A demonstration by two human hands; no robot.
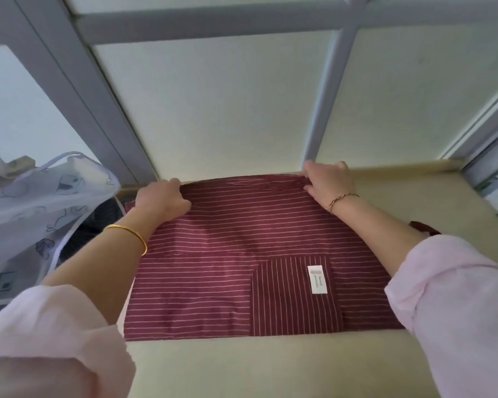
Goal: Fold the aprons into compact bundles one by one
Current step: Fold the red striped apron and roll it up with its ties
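A dark red apron with thin white stripes lies spread flat on the pale table. It has a pocket with a white label at the lower right. My left hand grips the apron's far left corner, fingers curled over the far edge. My right hand grips the far right corner in the same way. A dark red strap end pokes out beside my right forearm.
A white translucent apron with cartoon prints hangs or lies heaped at the left, over dark striped cloth. A frosted window with a grey frame stands right behind the table's far edge.
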